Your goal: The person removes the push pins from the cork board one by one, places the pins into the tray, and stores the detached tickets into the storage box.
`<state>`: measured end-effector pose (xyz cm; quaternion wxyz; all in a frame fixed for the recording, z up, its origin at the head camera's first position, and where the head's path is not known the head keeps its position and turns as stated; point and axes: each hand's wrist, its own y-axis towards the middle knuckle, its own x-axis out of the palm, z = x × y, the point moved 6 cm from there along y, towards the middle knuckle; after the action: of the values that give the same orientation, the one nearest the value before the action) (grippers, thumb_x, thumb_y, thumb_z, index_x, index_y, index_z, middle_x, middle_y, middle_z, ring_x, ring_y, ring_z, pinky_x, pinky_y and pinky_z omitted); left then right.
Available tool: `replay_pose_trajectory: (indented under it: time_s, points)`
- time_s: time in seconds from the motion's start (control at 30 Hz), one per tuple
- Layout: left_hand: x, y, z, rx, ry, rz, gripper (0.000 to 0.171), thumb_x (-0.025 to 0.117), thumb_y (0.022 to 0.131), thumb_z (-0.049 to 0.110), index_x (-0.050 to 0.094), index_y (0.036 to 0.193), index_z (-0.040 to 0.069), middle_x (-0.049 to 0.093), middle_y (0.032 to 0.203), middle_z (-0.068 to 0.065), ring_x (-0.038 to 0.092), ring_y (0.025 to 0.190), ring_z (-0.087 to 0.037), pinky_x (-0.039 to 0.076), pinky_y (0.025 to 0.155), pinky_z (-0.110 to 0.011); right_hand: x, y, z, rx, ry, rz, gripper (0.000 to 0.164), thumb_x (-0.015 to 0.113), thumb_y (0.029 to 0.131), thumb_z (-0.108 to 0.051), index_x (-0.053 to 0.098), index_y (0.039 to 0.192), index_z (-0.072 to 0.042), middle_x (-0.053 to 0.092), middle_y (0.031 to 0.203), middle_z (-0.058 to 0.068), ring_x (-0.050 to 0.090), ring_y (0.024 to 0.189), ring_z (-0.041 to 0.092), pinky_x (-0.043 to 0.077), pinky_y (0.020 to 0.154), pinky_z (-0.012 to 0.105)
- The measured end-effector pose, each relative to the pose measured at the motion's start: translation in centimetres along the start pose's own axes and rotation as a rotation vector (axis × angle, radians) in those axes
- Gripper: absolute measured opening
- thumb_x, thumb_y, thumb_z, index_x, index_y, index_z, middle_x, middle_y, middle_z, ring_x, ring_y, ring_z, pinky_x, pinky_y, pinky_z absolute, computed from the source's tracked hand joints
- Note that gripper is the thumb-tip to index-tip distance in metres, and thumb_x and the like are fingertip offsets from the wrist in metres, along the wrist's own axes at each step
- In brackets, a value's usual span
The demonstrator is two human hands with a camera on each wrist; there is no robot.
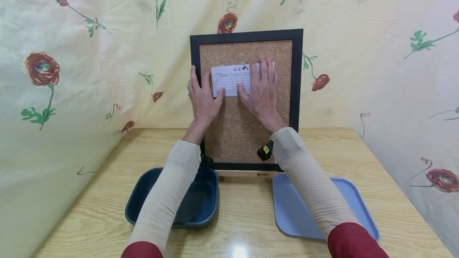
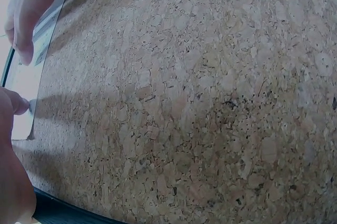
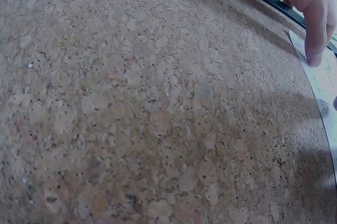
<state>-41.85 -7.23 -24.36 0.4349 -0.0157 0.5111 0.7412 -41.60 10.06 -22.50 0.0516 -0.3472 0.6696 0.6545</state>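
Observation:
A white printed form (image 1: pixel 224 81) with a ruled table lies against a black-framed corkboard (image 1: pixel 236 130), in its upper half. A small dark spot shows at the form's top edge. My left hand (image 1: pixel 204 100) is at the form's left end, its thumb on the lower left corner and its fingers spread toward the frame (image 1: pixel 195 51). Across the right part of the form lies my right hand (image 1: pixel 263 90), fingers straight and pointing up, hiding that part. In the left wrist view, a thumb touches the form's lower edge (image 2: pixel 23 121).
The board stands upright on a wooden base (image 1: pixel 247 173) on the table (image 1: pixel 247 206). A dark blue bin (image 1: pixel 216 200) is at the front left, under my left forearm. On the right, a light blue tray (image 1: pixel 292 214) lies beneath my right forearm. A flowered cloth (image 1: pixel 172 102) hangs behind.

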Motion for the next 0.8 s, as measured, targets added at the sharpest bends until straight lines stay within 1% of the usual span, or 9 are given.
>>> replay_pose_trajectory:
  time_s: [0.17,0.4,0.8]
  points:
    - [-0.02,-0.07,0.05,-0.007,-0.011,0.001,0.063,0.068,0.092,0.032,0.044,0.146,0.009,0.01,0.167,-0.02,0.024,0.145,-0.039,0.029,0.113,-0.057,-0.06,-0.02,-0.05,0.001,0.0,-0.001,0.065,0.056,0.095,-0.043,0.044,0.142,0.0,0.03,0.161,0.024,0.024,0.152,0.041,0.024,0.119,0.056]
    - [-0.06,-0.15,0.16,0.012,-0.01,0.021,0.06,0.068,0.092,0.031,0.047,0.143,0.009,0.012,0.166,-0.022,0.024,0.145,-0.041,0.03,0.113,-0.057,-0.07,-0.05,-0.08,0.003,0.002,-0.002,0.065,0.056,0.095,-0.043,0.044,0.142,0.0,0.03,0.161,0.024,0.024,0.152,0.041,0.024,0.119,0.056]
    - [-0.21,-0.32,0.58,0.043,0.017,0.066,0.053,0.071,0.091,0.028,0.054,0.136,0.006,0.018,0.163,-0.025,0.018,0.149,-0.042,0.021,0.119,-0.056,-0.18,-0.07,-0.13,-0.006,0.0,0.008,0.065,0.057,0.095,-0.043,0.044,0.142,0.0,0.031,0.16,0.025,0.025,0.151,0.042,0.025,0.119,0.056]
